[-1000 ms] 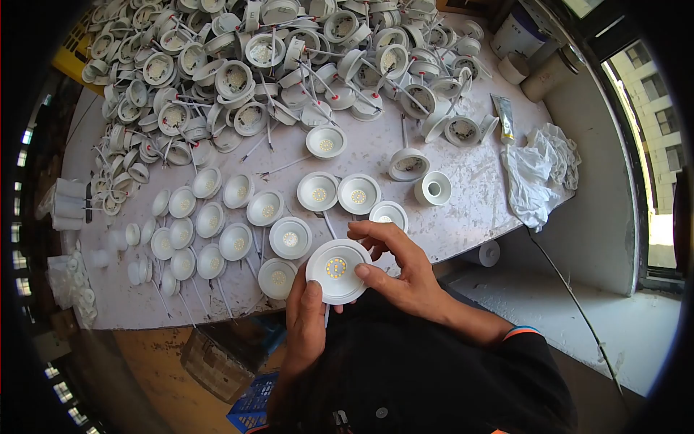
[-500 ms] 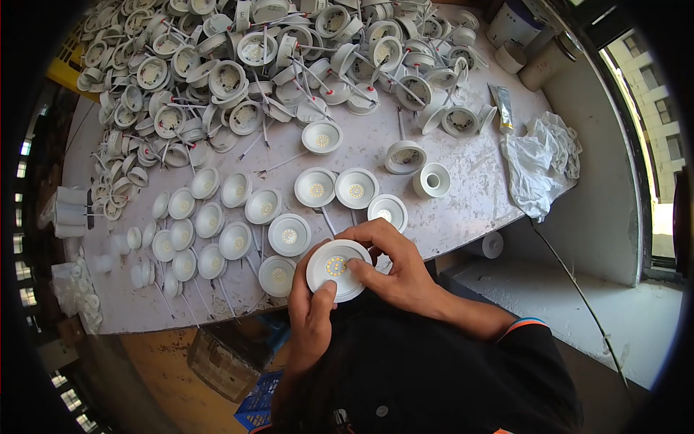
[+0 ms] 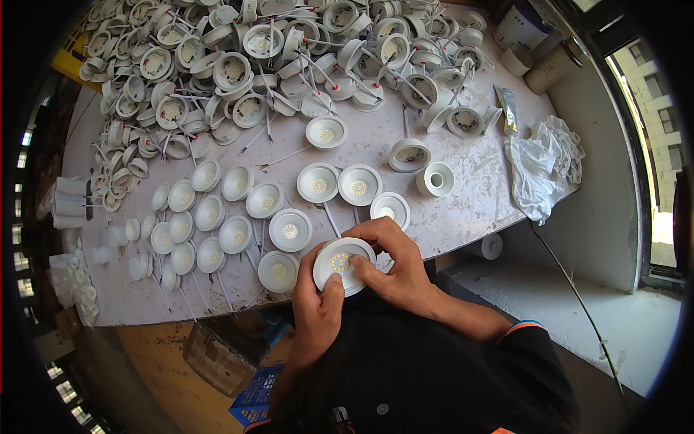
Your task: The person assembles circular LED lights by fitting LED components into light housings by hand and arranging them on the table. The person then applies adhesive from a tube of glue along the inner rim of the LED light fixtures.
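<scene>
Between both hands, at the table's front edge, a round white lamp (image 3: 335, 267) with a ring of yellow LEDs faces up. My left hand (image 3: 317, 311) grips its lower left side, thumb on the inner face. My right hand (image 3: 396, 271) holds the right side, its thumb reaching inside near the LEDs and its fingers over the upper rim. Just beyond the hands lie a similar lamp (image 3: 290, 230), another lamp (image 3: 278, 271) and a third (image 3: 390, 209).
A large heap of white lamp housings (image 3: 233, 71) covers the back. Rows of lamps (image 3: 210, 213) lie at the left. On the right are a white cup-like part (image 3: 436, 179), a tube (image 3: 507, 108) and a white cloth (image 3: 531, 170). A blue crate (image 3: 254, 396) stands below.
My left thumb has moved from the lamp's rim onto its inner face. My right thumb has shifted inward to the LEDs. The lamp stays held in both hands.
</scene>
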A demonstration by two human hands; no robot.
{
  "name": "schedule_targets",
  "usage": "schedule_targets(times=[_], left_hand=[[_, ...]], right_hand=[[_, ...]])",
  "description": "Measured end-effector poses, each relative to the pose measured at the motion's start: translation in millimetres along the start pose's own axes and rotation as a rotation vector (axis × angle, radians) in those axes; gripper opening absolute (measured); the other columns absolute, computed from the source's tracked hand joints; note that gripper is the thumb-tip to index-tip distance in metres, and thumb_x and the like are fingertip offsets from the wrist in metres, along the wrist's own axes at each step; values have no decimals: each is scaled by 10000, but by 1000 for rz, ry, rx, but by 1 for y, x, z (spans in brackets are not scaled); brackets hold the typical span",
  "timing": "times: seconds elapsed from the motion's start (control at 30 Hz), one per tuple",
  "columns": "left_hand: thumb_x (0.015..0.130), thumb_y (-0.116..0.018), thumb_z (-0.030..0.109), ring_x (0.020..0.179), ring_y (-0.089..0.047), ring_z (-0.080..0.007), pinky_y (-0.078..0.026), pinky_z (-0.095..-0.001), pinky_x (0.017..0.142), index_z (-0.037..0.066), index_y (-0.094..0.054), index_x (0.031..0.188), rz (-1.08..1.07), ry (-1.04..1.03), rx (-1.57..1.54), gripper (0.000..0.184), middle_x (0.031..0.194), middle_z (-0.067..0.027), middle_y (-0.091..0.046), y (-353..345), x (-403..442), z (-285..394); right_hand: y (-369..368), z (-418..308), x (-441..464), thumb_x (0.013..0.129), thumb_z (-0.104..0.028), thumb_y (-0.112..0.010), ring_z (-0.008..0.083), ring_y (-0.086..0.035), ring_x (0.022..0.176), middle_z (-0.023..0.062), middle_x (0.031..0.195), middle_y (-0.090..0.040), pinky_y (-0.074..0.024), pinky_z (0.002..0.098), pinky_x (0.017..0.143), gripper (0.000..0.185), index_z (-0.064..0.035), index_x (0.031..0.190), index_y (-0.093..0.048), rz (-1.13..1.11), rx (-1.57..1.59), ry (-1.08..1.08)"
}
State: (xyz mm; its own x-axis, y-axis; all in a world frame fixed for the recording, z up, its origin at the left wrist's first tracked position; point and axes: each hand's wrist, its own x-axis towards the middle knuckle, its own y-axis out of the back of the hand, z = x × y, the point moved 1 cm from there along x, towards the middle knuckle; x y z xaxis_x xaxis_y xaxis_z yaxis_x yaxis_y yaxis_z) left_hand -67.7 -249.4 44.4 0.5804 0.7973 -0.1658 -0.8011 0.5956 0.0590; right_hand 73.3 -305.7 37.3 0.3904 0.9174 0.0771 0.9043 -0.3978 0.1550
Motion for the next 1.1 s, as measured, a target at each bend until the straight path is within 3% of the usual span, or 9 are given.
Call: schedule_targets(times=[0.3,0.4,0.57,0.63,0.67,0.77,0.8,1.0,1.1], left_hand=[[846,-458,56,1021,-536,-222,-411,-344,917,-66,-431,1210,16,2,56,385,1098,-164,-544,-1,3,-7],[849,-455,63,975,-543,-196,-445,-310,849,-56,-431,1219,8,-32,73,389,1102,-144,-542,-1,2,-10],[883,-455,115,883,-532,-111,-461,-209,640,-16,-430,1247,-67,211,-189,387,1110,-105,-532,2,8,-17],[901,-460,144,864,-537,-107,-466,-207,622,-9,-422,1263,-75,235,-217,395,1111,-101,-530,7,11,-18],[907,-462,154,850,-536,-105,-465,-206,613,-7,-416,1273,-79,254,-212,403,1109,-101,-529,8,13,-18],[920,-485,203,794,-536,-88,-453,-198,581,-2,-404,1297,-51,275,-227,436,1048,-79,-550,16,19,-15],[921,-496,218,778,-539,-84,-452,-203,580,-3,-404,1297,-84,268,-183,445,1011,-68,-559,22,22,-18],[930,-504,227,718,-539,-78,-451,-224,586,-21,-417,1280,-178,210,-103,438,923,-48,-573,42,40,-5],[936,-492,213,698,-533,-86,-456,-231,579,-30,-431,1254,-202,207,-92,405,899,-46,-565,52,49,2]], right_hand=[[-5,8,-1,760,-48,-606,178,-551,804,79,950,-560,-457,265,609,284,-42,1043,-581,47,-10,-12],[-6,9,-2,763,-53,-602,188,-553,805,86,943,-559,-463,278,616,278,-40,1040,-577,55,3,-45],[3,12,5,792,-119,-622,212,-559,845,114,997,-552,-472,305,634,342,-44,1118,-550,-62,-61,-85],[6,10,7,832,-210,-631,206,-537,995,102,1118,-538,-453,323,778,455,-68,1240,-490,-132,-65,-195],[9,8,11,832,-210,-631,206,-537,995,102,1118,-538,-453,323,778,455,-68,1240,-490,-140,-68,-167],[19,-1,19,751,-229,-719,308,-478,1139,152,1312,-437,-434,373,879,658,-85,1324,-428,-203,-278,220],[22,-4,23,691,-218,-757,322,-421,1212,141,1386,-373,-377,405,959,765,-110,1356,-395,-300,-317,273],[17,-19,52,643,-178,-764,313,-417,1207,123,1376,-378,-375,431,953,861,-158,1390,-336,-601,-594,488],[11,-28,65,640,-191,-772,301,-434,1187,102,1360,-399,-383,427,937,849,-194,1383,-362,-620,-637,533]])
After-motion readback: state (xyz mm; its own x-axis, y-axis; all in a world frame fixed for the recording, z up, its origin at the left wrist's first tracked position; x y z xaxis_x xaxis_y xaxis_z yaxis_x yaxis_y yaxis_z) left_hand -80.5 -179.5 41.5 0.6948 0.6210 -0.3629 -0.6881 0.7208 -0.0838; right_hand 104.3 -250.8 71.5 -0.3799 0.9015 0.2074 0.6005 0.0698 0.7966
